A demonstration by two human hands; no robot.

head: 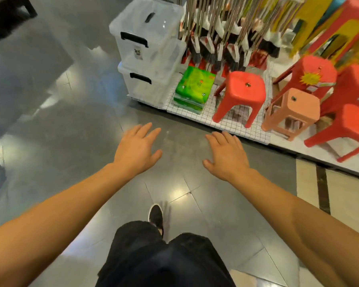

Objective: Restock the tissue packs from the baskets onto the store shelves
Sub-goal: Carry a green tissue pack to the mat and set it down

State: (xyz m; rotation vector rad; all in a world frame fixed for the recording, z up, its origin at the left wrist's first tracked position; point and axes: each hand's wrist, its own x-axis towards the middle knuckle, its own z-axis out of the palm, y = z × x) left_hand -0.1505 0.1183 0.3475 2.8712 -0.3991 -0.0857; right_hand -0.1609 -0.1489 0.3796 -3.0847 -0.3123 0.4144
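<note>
A stack of green tissue packs [193, 88] lies on the low white grid-patterned display platform [226, 121], between clear storage boxes and a red stool. My left hand [136, 149] and my right hand [226, 155] are both stretched out over the grey floor, palms down, fingers straight and spread, holding nothing. Both hands are short of the platform's front edge, below the tissue stack. No basket is in view.
Two stacked clear plastic storage boxes [147, 52] stand left of the tissue packs. Brooms [222, 38] hang behind. Red stools [239, 96] and a peach stool [292, 112] crowd the platform's right side. The glossy grey tiled floor [71, 121] stretches left. My shoe [156, 217] is below.
</note>
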